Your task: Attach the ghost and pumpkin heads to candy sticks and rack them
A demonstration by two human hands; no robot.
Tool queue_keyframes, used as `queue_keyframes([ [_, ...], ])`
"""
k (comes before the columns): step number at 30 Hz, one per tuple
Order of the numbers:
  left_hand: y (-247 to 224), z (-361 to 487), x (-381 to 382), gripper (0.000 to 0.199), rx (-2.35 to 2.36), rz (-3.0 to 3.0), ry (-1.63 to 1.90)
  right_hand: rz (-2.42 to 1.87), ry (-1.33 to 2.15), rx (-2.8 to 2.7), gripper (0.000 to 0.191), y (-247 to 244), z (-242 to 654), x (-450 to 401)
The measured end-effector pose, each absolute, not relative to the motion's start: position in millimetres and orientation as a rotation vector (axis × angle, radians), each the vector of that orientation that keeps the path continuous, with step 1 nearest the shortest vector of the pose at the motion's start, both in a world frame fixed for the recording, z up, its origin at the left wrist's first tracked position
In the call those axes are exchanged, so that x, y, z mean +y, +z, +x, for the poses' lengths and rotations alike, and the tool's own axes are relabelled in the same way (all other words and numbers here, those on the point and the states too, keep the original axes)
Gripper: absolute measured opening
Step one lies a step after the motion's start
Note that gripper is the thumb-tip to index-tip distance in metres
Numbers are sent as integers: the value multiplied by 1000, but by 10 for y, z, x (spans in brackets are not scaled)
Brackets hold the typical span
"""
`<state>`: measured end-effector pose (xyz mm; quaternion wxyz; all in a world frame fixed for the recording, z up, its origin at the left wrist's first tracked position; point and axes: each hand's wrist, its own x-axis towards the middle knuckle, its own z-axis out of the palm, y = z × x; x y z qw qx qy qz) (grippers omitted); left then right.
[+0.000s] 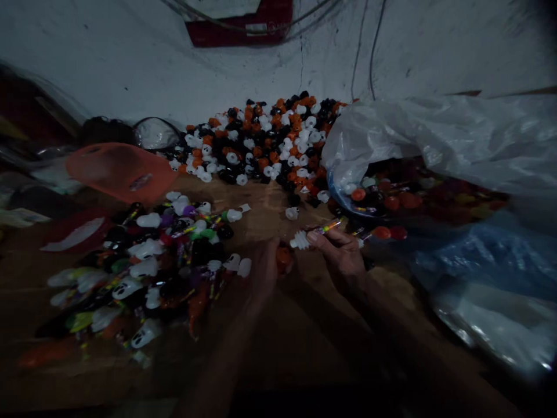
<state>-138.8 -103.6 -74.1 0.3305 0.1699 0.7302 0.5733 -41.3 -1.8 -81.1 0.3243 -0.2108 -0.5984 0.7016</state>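
The tabletop [263, 202] is stretching beneath you, bearing a heap [265, 139] of orange, black and white pieces along its back. Nearer, your right hand [344, 256] is pinching a colourful tube [329, 226] with a white ridged end [300, 240]; your left hand [264, 264] is gripping an orange piece [284, 259] just beside that end.

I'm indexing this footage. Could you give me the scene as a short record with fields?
Left hand: holds an orange piece
Right hand: holds a white ribbed piece and a bright tube
Back: pile of orange, white and black pieces
Left: heap of mixed pieces
Right: plastic bag, open, coloured pieces inside
Light: dim
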Motion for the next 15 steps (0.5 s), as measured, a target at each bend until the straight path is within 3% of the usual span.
queue_keyframes([
  [7,-752,-1322,-1036,33,1977,570,1436,-612,1899,-1671,20,-955,-254,-2],
  [12,-848,-1292,-1029,45,2077,755,1316,-670,1874,-1646,17,-922,-140,30],
  [15,-895,-1293,-1031,38,2139,855,1256,-684,1826,-1654,19,-887,-84,38],
])
